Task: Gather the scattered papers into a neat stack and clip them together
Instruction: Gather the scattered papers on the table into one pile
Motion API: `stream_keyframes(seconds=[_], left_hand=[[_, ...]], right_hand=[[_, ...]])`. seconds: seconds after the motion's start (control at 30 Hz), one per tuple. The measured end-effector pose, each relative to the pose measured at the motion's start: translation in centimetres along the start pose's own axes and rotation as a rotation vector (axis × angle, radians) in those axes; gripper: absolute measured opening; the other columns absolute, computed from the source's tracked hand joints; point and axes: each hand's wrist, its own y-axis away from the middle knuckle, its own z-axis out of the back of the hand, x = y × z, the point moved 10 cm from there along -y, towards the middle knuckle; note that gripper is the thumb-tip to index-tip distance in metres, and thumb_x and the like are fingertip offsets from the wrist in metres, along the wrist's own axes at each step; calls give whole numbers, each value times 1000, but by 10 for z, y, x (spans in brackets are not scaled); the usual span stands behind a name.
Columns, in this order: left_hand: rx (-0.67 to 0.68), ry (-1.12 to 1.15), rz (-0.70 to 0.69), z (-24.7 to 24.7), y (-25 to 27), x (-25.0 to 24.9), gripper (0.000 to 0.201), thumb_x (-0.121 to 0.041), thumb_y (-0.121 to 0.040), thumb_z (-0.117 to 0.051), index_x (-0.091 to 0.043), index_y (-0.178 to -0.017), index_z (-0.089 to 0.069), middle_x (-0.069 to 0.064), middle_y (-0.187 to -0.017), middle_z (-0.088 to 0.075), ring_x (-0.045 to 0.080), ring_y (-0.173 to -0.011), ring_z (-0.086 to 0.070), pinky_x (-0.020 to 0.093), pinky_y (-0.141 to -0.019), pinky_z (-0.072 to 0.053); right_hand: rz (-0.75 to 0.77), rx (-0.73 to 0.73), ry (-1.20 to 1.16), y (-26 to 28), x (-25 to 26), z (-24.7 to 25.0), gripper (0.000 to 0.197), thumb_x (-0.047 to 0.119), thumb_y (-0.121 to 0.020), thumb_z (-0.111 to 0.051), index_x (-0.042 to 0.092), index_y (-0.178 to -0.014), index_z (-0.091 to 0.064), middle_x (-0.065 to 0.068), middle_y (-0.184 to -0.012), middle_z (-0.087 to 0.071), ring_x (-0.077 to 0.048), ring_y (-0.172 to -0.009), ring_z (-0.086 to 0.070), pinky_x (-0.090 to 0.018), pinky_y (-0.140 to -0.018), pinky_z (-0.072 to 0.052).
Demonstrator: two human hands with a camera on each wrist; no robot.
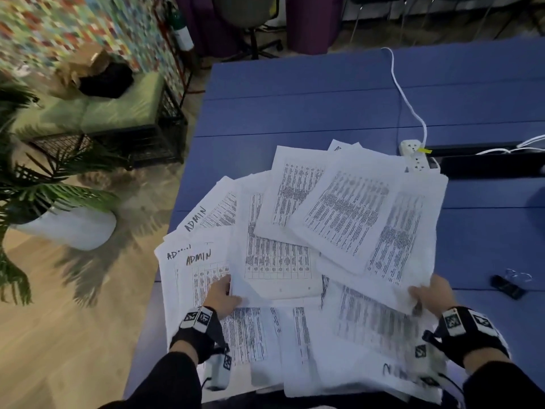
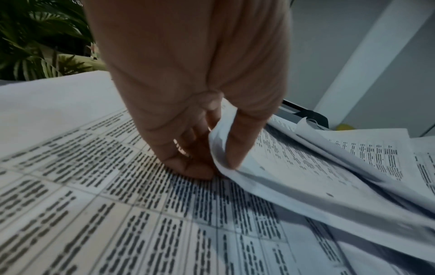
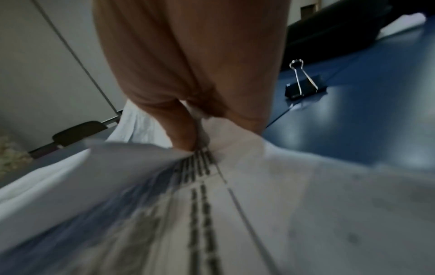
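White printed papers (image 1: 295,246) are lying fanned and overlapping on the blue table (image 1: 324,93), long axes pointing mostly away from the person, several skewed left or right. Left hand (image 1: 221,296) is sitting at the pile's left near side, thumb and fingers pinching a lifted sheet edge (image 2: 219,148). Right hand (image 1: 433,293) is pinching sheets at the pile's right near corner. Black binder clip (image 1: 507,286) is lying on the table just right of the right hand, apart from the papers.
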Motion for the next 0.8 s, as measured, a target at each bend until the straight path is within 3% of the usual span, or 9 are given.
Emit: stream_keyframes(seconds=[0.1,0.2,0.27,0.3,0.33,0.43,0.57,0.7,0.8], left_hand=[[19,84,33,1,-2,-9,48,-13,-85,-64,-5,-129,-48,16,-130,-57,27,-106,-57,46,-103,-44],[-122,138,111,7,-13,-19,75,-41,-85,-64,-6,-143,-31,16,-149,-38,33,-131,-43,48,-113,-31],[-194,58,105,5,-21,-28,81,-38,-86,-63,-6,-147,-22,14,-154,-28,33,-140,-31,45,-116,-27],[-191,-4,75,0,-24,-35,75,-31,-86,-64,-7,-146,-26,13,-152,-32,32,-138,-36,44,-114,-31],[-182,-83,32,-7,-27,-42,66,-22,-84,-65,-7,-140,-35,12,-145,-42,31,-131,-44,41,-109,-38],[-121,-286,-94,-35,-25,-60,40,-4,-80,-61,-9,-118,-50,7,-114,-59,26,-106,-58,29,-92,-48],[0,-329,-161,-61,-14,-59,24,-5,-78,-59,-8,-102,-57,-4,-80,-57,15,-71,-58,30,-72,-55],[-22,-170,-94,-32,-7,-37,20,-14,-83,-63,-12,-102,-62,3,-96,-66,24,-94,-63,39,-89,-51],[-323,-57,60,38,-1,4,28,-21,-83,-66,-13,-109,-63,9,-110,-67,27,-102,-63,35,-93,-49]], right_hand=[[-1,123,6,0,-7,-4,8,-14,-78,-58,-10,-84,-55,-22,-85,-58,-33,-81,-55,-41,-72,-44],[-30,280,-51,6,-17,-23,17,-13,-76,-63,-10,-93,-61,-23,-97,-62,-34,-85,-59,-38,-71,-49],[-33,302,-119,8,-17,-31,64,11,-64,-84,-9,-118,-56,-23,-119,-60,-34,-101,-59,-48,-90,-48],[-28,311,-140,18,-10,-33,91,32,-54,-90,-5,-127,-51,-18,-127,-57,-35,-112,-56,-50,-100,-43],[-32,287,-179,24,-5,-33,97,41,-56,-87,-2,-133,-47,-12,-130,-54,-36,-121,-51,-49,-105,-37],[-25,175,-273,34,6,-35,62,19,-84,-69,-4,-135,-43,-19,-134,-51,-38,-127,-45,-41,-98,-37],[32,136,-199,30,9,-48,58,27,-72,-79,0,-118,-59,-18,-112,-65,-31,-97,-59,-37,-84,-45],[1,75,-112,24,2,-46,41,21,-72,-80,2,-102,-59,-13,-96,-60,-27,-85,-55,-36,-78,-46],[-12,27,-37,23,2,-42,40,15,-79,-73,-5,-109,-54,-17,-93,-57,-35,-93,-56,-43,-83,-47]])
